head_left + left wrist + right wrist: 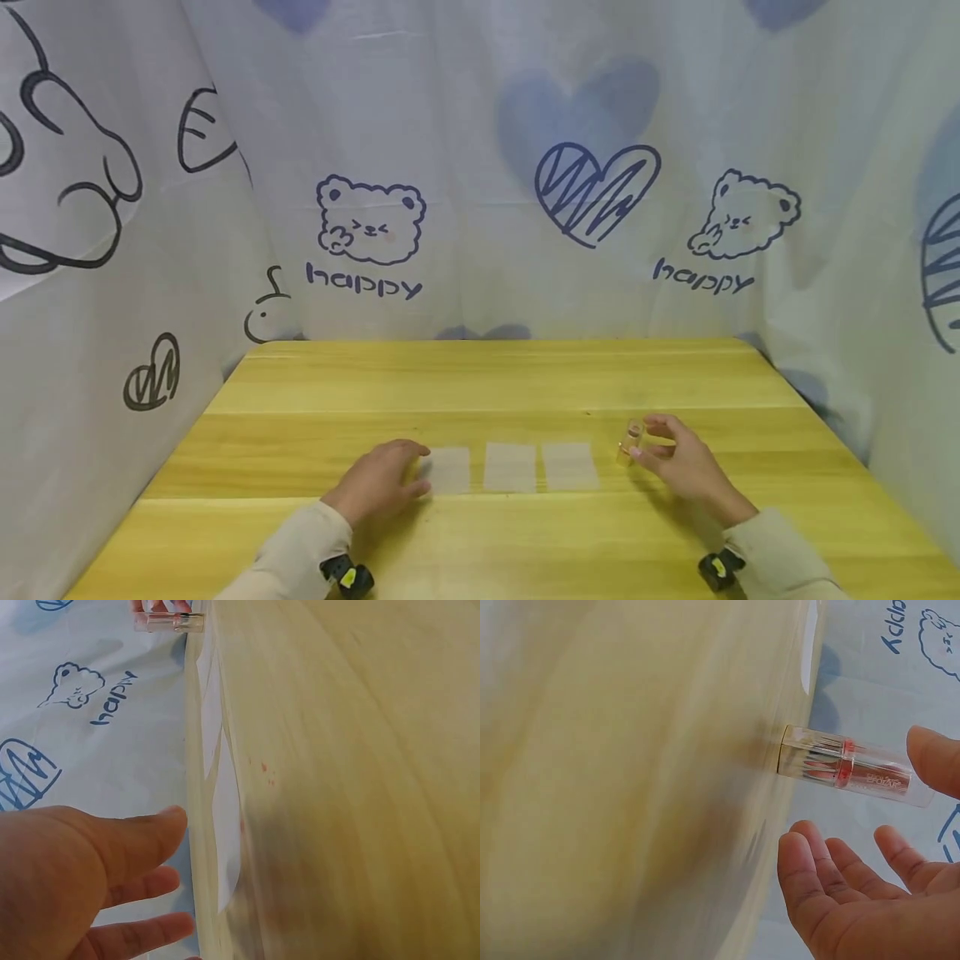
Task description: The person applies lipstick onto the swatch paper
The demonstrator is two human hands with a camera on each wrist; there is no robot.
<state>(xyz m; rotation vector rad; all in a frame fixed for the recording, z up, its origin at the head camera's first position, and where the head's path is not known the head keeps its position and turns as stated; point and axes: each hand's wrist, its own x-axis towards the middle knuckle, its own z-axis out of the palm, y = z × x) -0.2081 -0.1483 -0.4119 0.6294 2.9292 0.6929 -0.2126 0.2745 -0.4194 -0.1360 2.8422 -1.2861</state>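
Observation:
A lipstick tube (631,442) with a clear cap and a shiny gold-toned base stands upright on the wooden table. Around its right side my right hand (686,467) is spread, thumb near the cap, with a gap to the other fingers in the right wrist view. Small print and red show through the clear lipstick case (855,766). My left hand (382,482) has its fingers apart at the left edge of the leftmost white paper square (452,471). Two more, a middle paper square (510,467) and a right paper square (570,466), lie in a row beside it.
The yellow wood table (480,383) ends at a pale curtain (465,125) printed with bears and hearts, which also hangs on both sides. Each wrist wears a dark strap-on device, such as the left wrist device (347,577).

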